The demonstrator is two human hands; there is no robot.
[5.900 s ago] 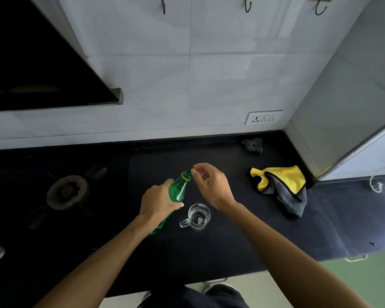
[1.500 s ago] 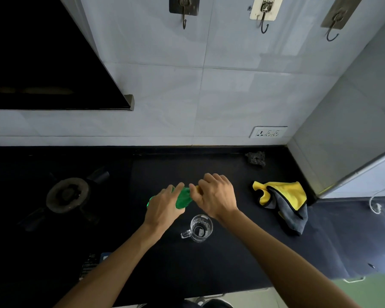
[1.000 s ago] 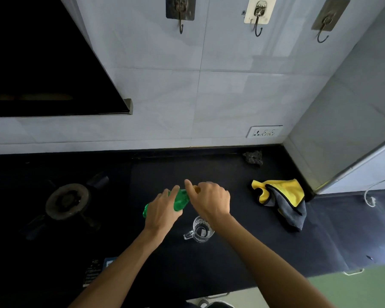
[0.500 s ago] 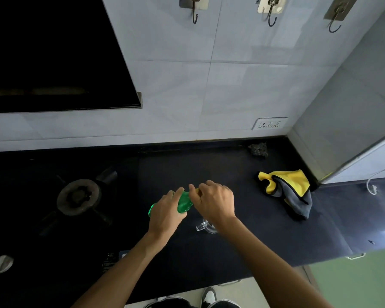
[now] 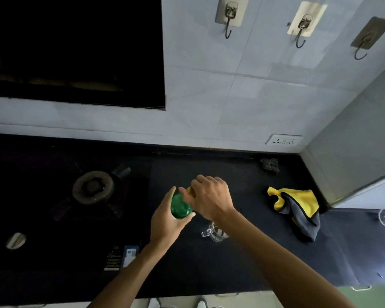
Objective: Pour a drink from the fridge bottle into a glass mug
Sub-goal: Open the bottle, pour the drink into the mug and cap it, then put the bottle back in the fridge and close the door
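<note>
My left hand (image 5: 167, 221) is wrapped around the body of a green plastic bottle (image 5: 180, 206), held above the black counter (image 5: 209, 267). My right hand (image 5: 211, 197) is closed over the bottle's neck and its yellow cap (image 5: 189, 190). Only a sliver of the cap shows between the fingers. A clear glass mug (image 5: 213, 232) stands on the counter just below my right wrist, handle to the left. My forearm hides part of the mug.
A gas burner (image 5: 93, 187) sits to the left on the dark hob. A yellow and grey cloth (image 5: 298, 207) lies at the right. A dark scrubber (image 5: 269, 165) rests by the back wall under a socket (image 5: 283, 140). Three wall hooks hang above.
Both hands have stayed on the bottle and cap. The bottle has turned more end-on toward me. My head has shifted, so the mug sits lower under my right wrist.
</note>
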